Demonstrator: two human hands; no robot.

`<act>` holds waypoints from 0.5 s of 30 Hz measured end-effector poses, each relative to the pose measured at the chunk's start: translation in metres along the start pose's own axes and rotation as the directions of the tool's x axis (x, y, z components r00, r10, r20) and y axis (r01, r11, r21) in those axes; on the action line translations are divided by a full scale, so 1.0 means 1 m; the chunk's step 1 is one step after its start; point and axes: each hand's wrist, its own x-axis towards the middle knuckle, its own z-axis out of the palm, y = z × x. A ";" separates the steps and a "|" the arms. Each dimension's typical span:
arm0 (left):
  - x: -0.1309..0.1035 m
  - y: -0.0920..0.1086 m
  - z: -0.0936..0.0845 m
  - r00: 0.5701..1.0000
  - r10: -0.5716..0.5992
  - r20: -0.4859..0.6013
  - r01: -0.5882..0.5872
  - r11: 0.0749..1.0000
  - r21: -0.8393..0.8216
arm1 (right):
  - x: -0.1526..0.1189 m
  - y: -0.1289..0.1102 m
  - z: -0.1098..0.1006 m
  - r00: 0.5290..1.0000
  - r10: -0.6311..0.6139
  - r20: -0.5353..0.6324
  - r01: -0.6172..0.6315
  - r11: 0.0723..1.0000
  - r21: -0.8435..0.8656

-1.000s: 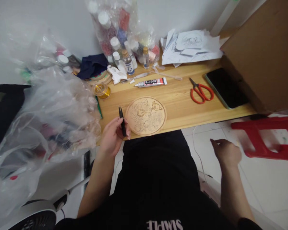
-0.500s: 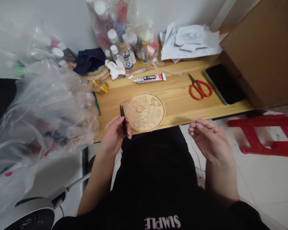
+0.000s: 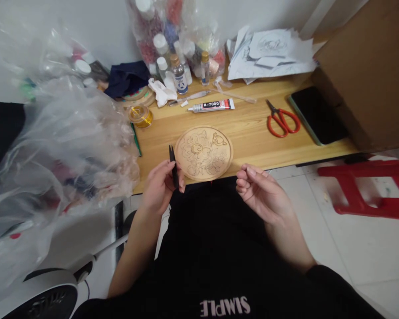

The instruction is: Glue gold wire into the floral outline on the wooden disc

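1. Black tweezers [image 3: 174, 167] stand tilted in the left hand [image 3: 159, 188], gripped between thumb and fingers, with the two tips pointing up and away from the person.
2. Pale wood makes up the round disc [image 3: 204, 153], which lies flat at the near edge of the table [image 3: 249, 146], just right of the tweezers. Flower outlines cover its face, and a small animal-like figure in gold line sits at its upper right.
3. The right hand [image 3: 261, 192] is off the disc's right side, near the table edge, fingers loosely curled and thumb close to the forefinger — whether something thin is pinched there, I cannot tell.
4. Beyond the disc lies a B-7000 glue tube [image 3: 213, 105], its nozzle pointing left; a spool of gold thread [image 3: 141, 116] sits left of it.
5. Red-handled scissors [image 3: 284, 122] rest to the right, blades pointing away, with a phone [image 3: 319, 115] just beside them.
6. Small bottles [image 3: 179, 77] and drawn papers [image 3: 271, 51] line the back — a crumpled clear bag [image 3: 83, 128] fills the left.
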 end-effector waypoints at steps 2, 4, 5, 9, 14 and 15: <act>0.001 0.000 0.001 1.000 -0.008 0.011 0.008 1.000 0.003 | 0.001 0.001 0.000 1.000 0.000 0.006 0.000 1.000 0.020; 0.002 0.000 0.001 1.000 -0.015 0.019 0.015 1.000 0.008 | 0.001 0.001 0.000 1.000 -0.003 0.015 0.002 0.999 0.045; 0.002 0.000 0.001 1.000 -0.017 0.021 0.016 1.000 0.010 | 0.001 0.002 0.000 1.000 -0.003 0.018 0.002 0.998 0.056; 0.002 -0.001 0.001 1.000 -0.016 0.020 0.016 1.000 0.015 | 0.002 0.002 0.001 1.000 0.019 0.016 -0.020 0.995 0.097; 0.001 -0.001 0.002 1.000 -0.014 0.011 0.014 1.000 0.019 | 0.003 0.000 0.003 0.998 0.055 -0.020 -0.053 0.992 0.114; 0.001 -0.001 0.002 1.000 -0.014 0.011 0.014 1.000 0.020 | 0.003 0.000 0.003 0.998 0.059 -0.022 -0.056 0.992 0.114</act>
